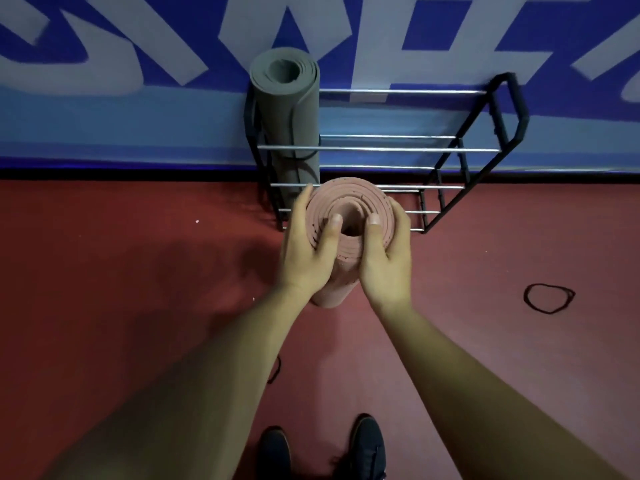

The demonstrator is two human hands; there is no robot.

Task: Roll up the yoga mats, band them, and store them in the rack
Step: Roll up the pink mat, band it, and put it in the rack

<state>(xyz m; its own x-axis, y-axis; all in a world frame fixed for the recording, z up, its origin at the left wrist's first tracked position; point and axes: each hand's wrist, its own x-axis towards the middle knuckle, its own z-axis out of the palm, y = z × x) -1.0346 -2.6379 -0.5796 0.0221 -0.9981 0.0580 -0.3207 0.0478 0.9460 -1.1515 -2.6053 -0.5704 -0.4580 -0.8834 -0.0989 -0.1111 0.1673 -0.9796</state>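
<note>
Both hands clasped my upright pink mat [346, 216] on the floor: left hand [306, 247] at nine o'clock, right hand [384, 254] at three, rack [450, 150] at twelve.

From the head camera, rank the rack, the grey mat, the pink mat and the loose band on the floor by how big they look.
1. Rack, widest by far.
2. Grey mat, standing in the rack.
3. Pink mat, held by the left hand and right hand; partly hidden and closer, so 2 and 3 are unsure.
4. Band, smallest.
</note>
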